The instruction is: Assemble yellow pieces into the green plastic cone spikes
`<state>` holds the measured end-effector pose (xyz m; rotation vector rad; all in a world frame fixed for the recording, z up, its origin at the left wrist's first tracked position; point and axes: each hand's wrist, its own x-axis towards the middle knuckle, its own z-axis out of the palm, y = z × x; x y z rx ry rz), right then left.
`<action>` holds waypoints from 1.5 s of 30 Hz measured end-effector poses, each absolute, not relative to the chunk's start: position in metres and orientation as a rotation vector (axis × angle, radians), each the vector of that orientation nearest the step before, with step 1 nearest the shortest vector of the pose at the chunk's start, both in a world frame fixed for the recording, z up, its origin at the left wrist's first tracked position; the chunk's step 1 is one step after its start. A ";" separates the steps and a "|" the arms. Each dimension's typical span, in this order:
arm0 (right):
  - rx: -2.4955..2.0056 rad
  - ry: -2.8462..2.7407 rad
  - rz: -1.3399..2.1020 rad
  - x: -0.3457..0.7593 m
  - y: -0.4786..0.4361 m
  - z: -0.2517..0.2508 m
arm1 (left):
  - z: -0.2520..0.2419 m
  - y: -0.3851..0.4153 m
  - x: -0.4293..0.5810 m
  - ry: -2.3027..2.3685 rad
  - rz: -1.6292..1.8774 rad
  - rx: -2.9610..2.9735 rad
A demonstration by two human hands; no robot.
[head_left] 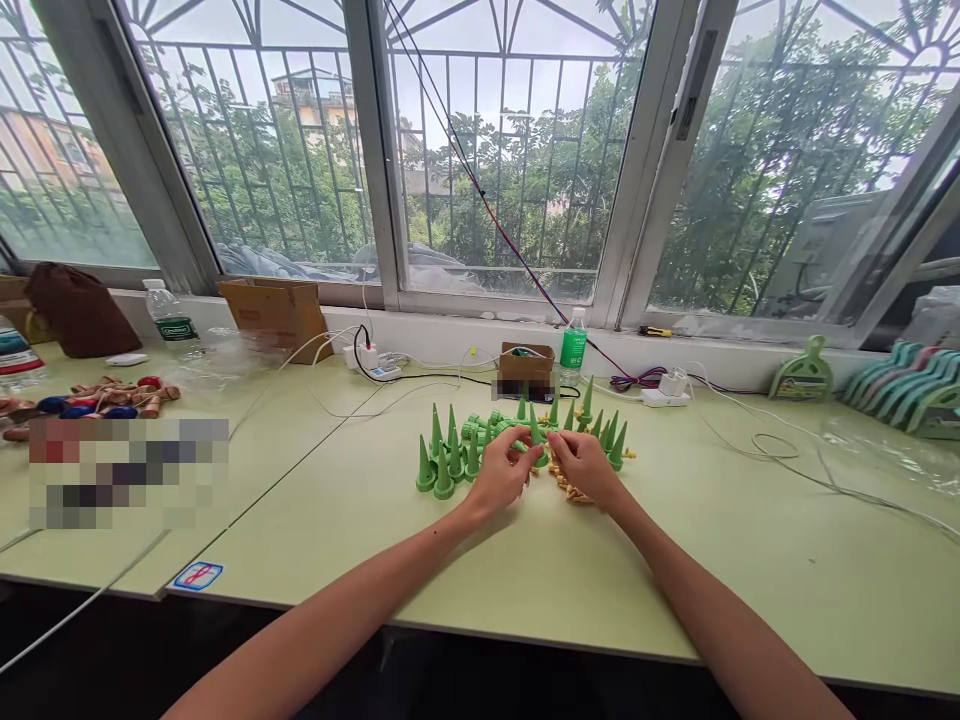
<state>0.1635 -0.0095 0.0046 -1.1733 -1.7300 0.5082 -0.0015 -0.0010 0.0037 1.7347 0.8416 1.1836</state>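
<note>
Barred windows with trees outside ran behind a pale green counter point(750, 560). Both forearms reached forward from the near edge and converged, wrists slightly bent. The left hand point(504, 470) and the right hand point(581, 462) met fingertip to fingertip, fingers curled and pinched together on one green cone point(535, 436) held between them, point upward. It sat in the middle of a cluster of upright green cones point(442, 462) that spread just left of the left hand and beyond both. Small tan pieces point(571, 491) lay under the right hand.

Near the left forearm, a sticker point(198, 575) at the counter's edge showed a red mark in a blue border (too small to read). A bottle with a green label point(574, 346) stood beyond the hands beside a small cardboard box point(526, 362); its print was illegible.

Beyond and left of the hands were a power strip point(373, 360) and a larger cardboard box point(277, 315). Far left lay wooden toys point(112, 395). Right of the hands, a white charger point(667, 388) trailed cables across the counter. Nothing blocked the hands.
</note>
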 end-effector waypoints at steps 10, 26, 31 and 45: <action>-1.164 -1.706 0.423 0.160 -0.011 0.005 | 0.009 -0.006 -0.001 0.904 1.231 1.722; -1.146 -1.651 0.433 0.163 -0.014 0.008 | 0.005 0.001 0.001 0.843 1.208 1.533; -1.116 -1.667 0.450 0.162 -0.014 0.009 | 0.007 0.001 0.000 0.887 1.119 1.488; -1.120 -1.700 0.485 0.163 -0.016 0.012 | 0.009 -0.002 0.000 0.853 1.005 1.400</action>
